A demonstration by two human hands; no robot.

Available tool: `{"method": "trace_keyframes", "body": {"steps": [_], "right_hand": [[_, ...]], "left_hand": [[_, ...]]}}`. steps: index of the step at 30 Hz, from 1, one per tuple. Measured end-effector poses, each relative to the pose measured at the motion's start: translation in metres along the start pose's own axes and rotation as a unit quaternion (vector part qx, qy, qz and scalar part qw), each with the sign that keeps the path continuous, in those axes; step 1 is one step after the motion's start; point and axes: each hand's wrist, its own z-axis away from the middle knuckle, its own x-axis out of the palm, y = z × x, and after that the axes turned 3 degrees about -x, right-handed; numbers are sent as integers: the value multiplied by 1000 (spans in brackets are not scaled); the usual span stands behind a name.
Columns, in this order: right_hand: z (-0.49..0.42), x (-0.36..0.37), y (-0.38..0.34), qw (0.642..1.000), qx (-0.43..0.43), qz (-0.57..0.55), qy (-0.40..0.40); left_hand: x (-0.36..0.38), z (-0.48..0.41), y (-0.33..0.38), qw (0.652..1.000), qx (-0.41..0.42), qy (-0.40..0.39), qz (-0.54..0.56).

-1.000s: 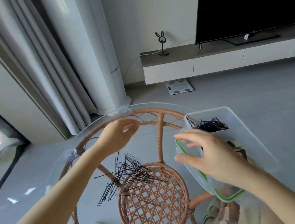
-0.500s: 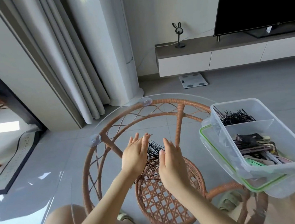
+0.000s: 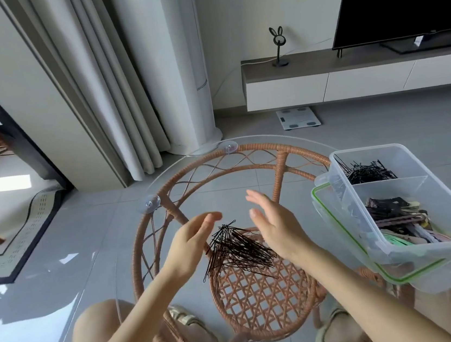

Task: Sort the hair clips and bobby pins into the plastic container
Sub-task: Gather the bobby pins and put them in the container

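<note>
Cupping nothing yet, my left hand [image 3: 195, 238] and my right hand [image 3: 275, 225] stand on edge either side of the heap of bobby pins [image 3: 235, 250], palms facing each other, fingers straight and spread apart, neither one touching the heap as far as I can tell. The pins lie in a loose black tangle near the middle of the glass tabletop [image 3: 130, 239], over the woven wicker shelf [image 3: 262, 294] that shows through the glass below. I judge them light, thin, springy and slick on glass: a pinch from above would take only a few and scatter the others, so the better hold is to sweep both palms together along the glass, square the pins into a bundle and grip that bundle round its middle, with the loose ends kept pointing one way. Strays sticking out at the near side of the heap would need a second pass. Further off, at the right edge of the tabletop, the plastic container [image 3: 449, 200] sits on its green-rimmed lid [image 3: 349, 243]; its far compartment already holds bobby pins, and its near compartment holds hair clips [image 3: 394, 215] in dark, pink and pale colours. The bundle belongs in the far compartment, I judge.
</note>
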Motion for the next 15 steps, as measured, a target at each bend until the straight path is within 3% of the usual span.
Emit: {"method": "trace_keyframes", "body": {"steps": [3, 5, 8, 12, 15], "right_hand": [[-8, 11, 0, 988, -2, 91, -127], [6, 19, -1, 984, -10, 106, -141], [33, 27, -3, 984, -49, 102, -140], [53, 22, -15, 989, -28, 20, -143], [64, 7, -15, 995, -30, 75, -52]], "left_hand": [[-12, 9, 1, 957, -19, 66, -281], [-14, 19, 3, 932, -84, 67, -346], [-7, 34, 5, 952, -125, 16, -278], [9, 42, 15, 982, -179, -16, -60], [5, 43, 18, 984, -179, -15, -5]]}}
